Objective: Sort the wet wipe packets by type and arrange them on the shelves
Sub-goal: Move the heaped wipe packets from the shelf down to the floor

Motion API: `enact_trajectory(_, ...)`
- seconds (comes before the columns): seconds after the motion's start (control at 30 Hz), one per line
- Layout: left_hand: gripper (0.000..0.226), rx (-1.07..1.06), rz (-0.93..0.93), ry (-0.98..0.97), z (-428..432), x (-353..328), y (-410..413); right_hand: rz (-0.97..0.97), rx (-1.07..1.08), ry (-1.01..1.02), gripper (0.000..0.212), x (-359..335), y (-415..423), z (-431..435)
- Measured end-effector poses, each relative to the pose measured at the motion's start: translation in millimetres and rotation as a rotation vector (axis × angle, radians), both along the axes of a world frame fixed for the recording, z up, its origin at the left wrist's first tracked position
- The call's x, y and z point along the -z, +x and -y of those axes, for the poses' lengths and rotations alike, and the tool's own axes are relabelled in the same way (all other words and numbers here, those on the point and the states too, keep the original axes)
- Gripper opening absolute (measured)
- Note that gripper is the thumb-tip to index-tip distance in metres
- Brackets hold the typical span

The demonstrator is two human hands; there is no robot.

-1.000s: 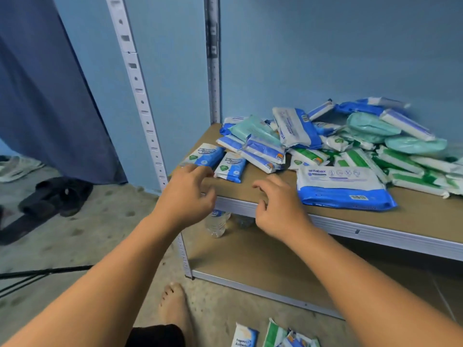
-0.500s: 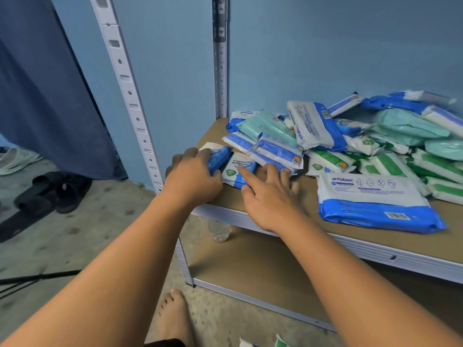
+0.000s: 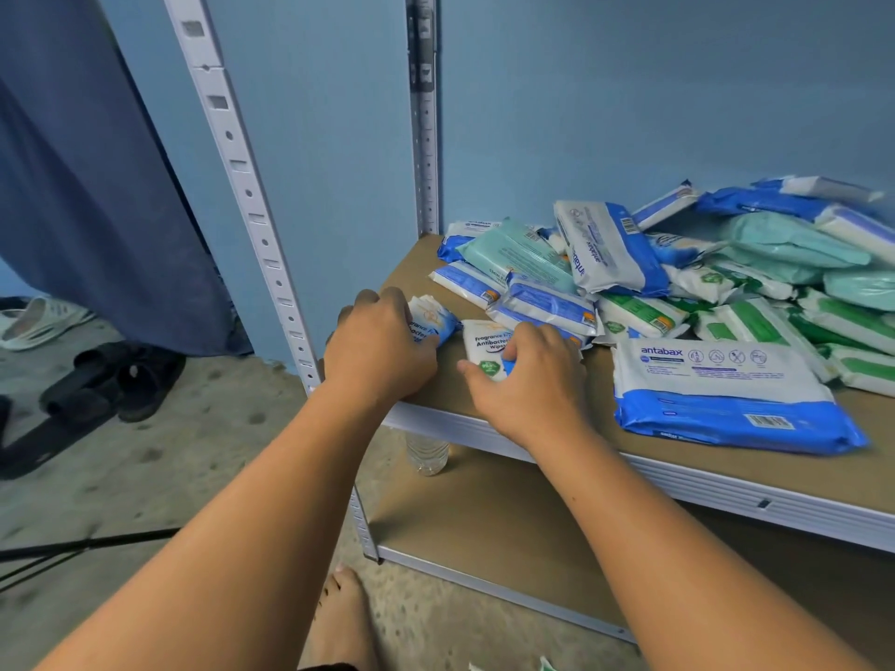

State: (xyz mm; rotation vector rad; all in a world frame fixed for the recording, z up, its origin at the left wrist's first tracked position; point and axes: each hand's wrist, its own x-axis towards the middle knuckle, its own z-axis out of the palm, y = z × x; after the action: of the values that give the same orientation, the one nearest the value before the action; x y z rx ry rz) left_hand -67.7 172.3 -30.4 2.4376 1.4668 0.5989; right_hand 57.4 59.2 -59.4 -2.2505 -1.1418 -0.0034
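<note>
At the upper shelf's front-left corner, a person's left hand grips one small antibacterial wipes packet while the right hand pinches its twin in curled fingers, seemingly pairing them away from the mixed pile, where matching packets likely come next.

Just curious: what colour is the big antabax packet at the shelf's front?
The antabax packet is white with a blue bottom band; head view.
</note>
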Motion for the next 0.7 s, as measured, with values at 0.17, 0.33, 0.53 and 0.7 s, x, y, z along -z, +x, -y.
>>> enact_trajectory(0.17,0.056,-0.005,-0.084,-0.025,2.1,-2.2,-1.5,-0.056,0.007,-0.038,0.051,-3.7,1.4,2.3)
enact_trajectory(0.33,0.054,-0.016,-0.146,-0.029,0.7,-1.1,-1.2,-0.030,0.016,-0.166,0.060,-6.9,2.9,2.7)
enact_trajectory(0.53,0.048,0.033,-0.137,0.016,7.0,2.4,-0.6,-0.036,0.022,-0.223,0.056,-15.1,4.5,8.4)
enact_trajectory(0.7,0.049,0.049,-0.104,0.030,14.3,3.1,-8.1,-0.102,0.034,-0.280,0.067,-31.4,-0.3,25.5)
